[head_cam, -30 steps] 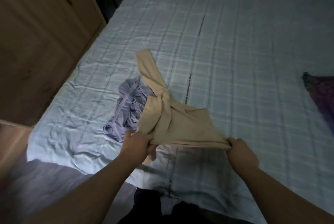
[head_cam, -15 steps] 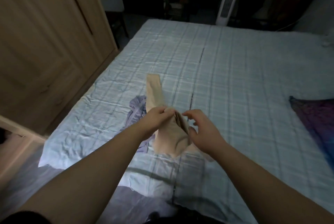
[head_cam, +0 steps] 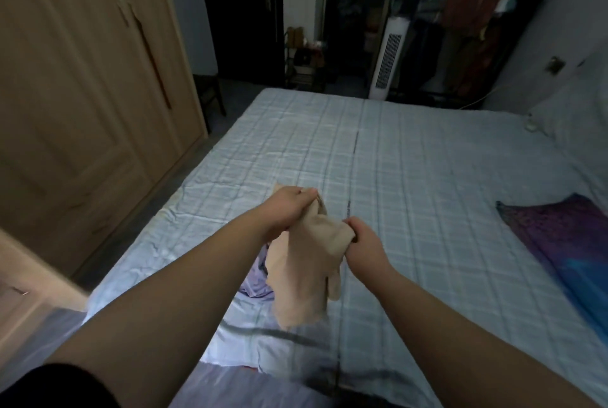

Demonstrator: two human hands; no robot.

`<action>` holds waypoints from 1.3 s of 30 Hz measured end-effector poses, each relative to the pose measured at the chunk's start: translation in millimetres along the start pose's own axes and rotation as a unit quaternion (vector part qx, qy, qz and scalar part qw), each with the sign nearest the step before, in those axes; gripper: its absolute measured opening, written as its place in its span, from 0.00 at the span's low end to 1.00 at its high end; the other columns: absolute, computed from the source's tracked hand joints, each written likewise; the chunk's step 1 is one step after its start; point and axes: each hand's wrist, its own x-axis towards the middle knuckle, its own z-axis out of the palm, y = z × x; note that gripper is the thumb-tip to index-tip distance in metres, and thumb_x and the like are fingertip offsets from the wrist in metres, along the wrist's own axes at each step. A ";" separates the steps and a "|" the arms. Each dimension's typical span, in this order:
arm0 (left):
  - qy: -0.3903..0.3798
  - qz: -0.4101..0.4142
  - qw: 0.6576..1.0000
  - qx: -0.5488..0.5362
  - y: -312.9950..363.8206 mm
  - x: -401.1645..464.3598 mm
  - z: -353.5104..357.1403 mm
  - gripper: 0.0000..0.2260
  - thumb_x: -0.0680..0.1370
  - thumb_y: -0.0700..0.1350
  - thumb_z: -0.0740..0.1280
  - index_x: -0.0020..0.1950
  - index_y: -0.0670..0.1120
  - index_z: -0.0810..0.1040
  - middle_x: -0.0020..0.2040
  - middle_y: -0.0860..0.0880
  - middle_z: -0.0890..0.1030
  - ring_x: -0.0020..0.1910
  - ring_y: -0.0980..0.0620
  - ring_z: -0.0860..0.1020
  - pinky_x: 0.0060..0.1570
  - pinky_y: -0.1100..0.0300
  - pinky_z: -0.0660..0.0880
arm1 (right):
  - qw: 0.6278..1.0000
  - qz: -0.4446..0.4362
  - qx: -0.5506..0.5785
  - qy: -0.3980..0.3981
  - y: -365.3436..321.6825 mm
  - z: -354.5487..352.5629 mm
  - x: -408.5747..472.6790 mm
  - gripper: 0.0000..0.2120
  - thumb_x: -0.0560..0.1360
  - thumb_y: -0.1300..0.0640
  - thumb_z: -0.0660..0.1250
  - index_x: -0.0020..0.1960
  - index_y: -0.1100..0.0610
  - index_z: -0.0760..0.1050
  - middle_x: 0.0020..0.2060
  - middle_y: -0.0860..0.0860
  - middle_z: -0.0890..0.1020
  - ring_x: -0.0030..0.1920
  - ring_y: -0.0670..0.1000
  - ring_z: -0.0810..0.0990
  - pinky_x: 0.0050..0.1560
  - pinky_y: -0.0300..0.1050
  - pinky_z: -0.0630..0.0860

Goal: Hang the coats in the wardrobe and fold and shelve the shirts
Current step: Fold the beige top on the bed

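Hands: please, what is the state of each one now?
Left hand: closed, gripping the beige shirt.
Right hand: closed, pinching the same shirt.

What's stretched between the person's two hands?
In the head view, a beige shirt spans from the left hand to the right hand, both gripping it, the rest hanging over the bed.

I see a bed (head_cam: 427, 170) with a blue checked sheet, a purple-blue cloth (head_cam: 572, 243) at its right edge, and a white tower fan (head_cam: 388, 62) beyond it.
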 end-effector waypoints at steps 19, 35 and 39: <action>-0.103 0.246 0.902 0.338 55.3 -8.8 31.3 0.20 0.72 0.43 0.72 0.62 0.51 0.71 0.39 0.54 0.77 0.37 0.56 0.75 0.36 0.64 0.69 | 0.997 0.011 0.073 -0.020 -77.1 -66.5 19.2 0.21 0.72 0.65 0.72 0.63 0.58 0.71 0.44 0.55 0.78 0.42 0.51 0.79 0.44 0.42 0.76; -0.011 0.294 0.903 0.314 101.9 26.3 11.2 0.06 0.79 0.45 0.66 0.50 0.55 0.81 0.47 0.53 0.82 0.49 0.55 0.78 0.43 0.64 0.72 | 0.983 -0.037 -0.048 0.173 -38.4 -94.0 26.3 0.06 0.73 0.60 0.65 0.39 0.54 0.78 0.32 0.49 0.82 0.35 0.46 0.79 0.38 0.46 0.74; 0.060 0.274 0.900 0.334 104.6 42.3 -5.6 0.08 0.79 0.41 0.65 0.52 0.51 0.82 0.51 0.50 0.81 0.52 0.50 0.77 0.47 0.59 0.70 | 0.993 -0.062 -0.016 0.101 -61.9 -116.5 46.5 0.04 0.77 0.57 0.64 0.44 0.51 0.77 0.37 0.49 0.82 0.38 0.50 0.79 0.41 0.48 0.75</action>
